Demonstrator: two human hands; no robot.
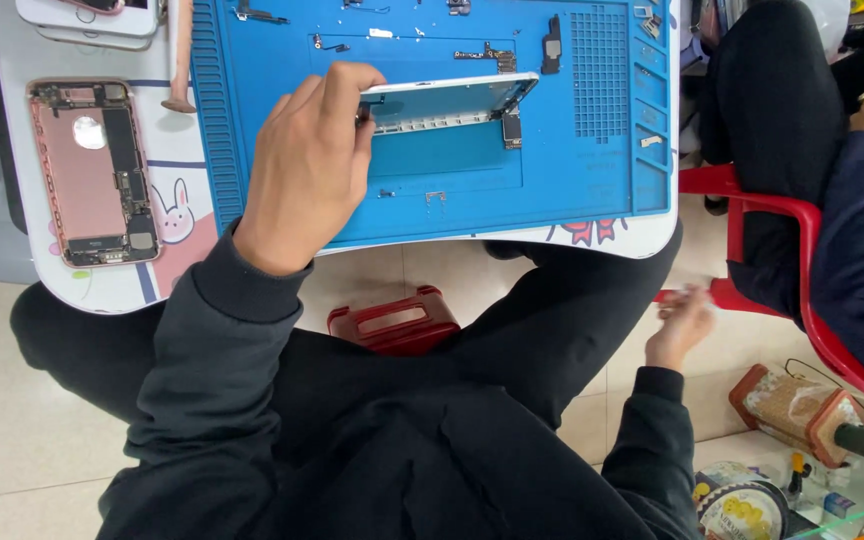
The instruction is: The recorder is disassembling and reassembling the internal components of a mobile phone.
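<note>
right hand [680,322], nearest and off the table's edge, blurred; i cannot tell whether its fingers are curled or loose, though it seems to hold nothing. left hand [304,165], farther, fingers pinched on the near end of the white phone frame [449,100], tilted up on edge over the blue repair mat [592,170]. risk: one-ended pinch may let the frame slip and drop onto the small loose parts [497,58] beyond, scattering them. farthest left, an opened pink phone body [92,172] lies apart.
</note>
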